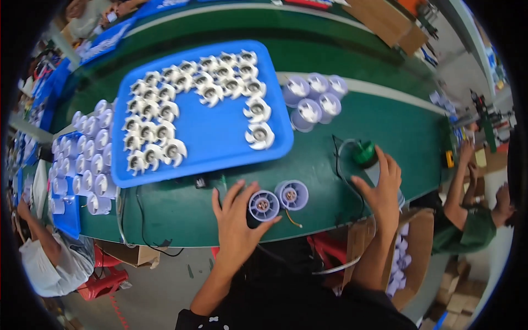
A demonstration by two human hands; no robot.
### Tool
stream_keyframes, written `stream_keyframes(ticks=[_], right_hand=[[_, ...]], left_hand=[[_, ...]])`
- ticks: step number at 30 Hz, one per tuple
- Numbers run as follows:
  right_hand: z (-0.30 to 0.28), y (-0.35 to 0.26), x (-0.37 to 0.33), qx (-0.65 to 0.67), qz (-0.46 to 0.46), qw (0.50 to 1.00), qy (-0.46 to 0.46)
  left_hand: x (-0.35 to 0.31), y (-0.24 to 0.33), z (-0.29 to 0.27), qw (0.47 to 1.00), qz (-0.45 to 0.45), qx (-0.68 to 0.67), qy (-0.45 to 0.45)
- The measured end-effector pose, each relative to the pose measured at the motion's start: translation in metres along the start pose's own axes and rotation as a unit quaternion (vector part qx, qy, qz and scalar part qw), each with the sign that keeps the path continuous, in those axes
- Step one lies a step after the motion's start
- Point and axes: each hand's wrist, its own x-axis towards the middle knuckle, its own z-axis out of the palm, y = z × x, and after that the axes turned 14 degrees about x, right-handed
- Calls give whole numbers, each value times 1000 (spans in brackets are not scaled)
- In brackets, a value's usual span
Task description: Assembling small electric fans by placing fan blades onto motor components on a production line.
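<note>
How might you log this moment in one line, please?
Left hand: around purple cup; right hand: at green-topped object, grip unclear; beside: second purple cup; blue tray: white impellers

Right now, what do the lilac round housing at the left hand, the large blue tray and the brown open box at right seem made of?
Lilac round housing: probably moulded plastic, satin; thin walls and spokes. Large blue tray: likely plastic, smooth, slightly glossy; rounded one-piece rim. Brown open box: apparently cardboard, matt; flat, thin walls.

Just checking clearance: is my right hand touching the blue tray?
Apart. The head view shows green tabletop between your right hand and the blue tray.
</note>
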Motion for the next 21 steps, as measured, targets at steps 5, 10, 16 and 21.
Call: stream_keyframes(ticks=[5, 10, 16, 21], right_hand=[[3, 43, 24, -12, 32, 997, -70], [-30, 42, 30, 205, 45, 970, -126], [-94, 29, 46, 665, -120, 736, 44], [-30, -51, 60, 871, -72, 456, -167]], left_hand=[[1, -1, 6, 1000, 18, -1, -10], [-7, -7, 5, 1000, 8, -3, 8], [-8, -10, 4, 999, 40, -9, 24], [-7, -11, 13, 998, 51, -25, 40]])
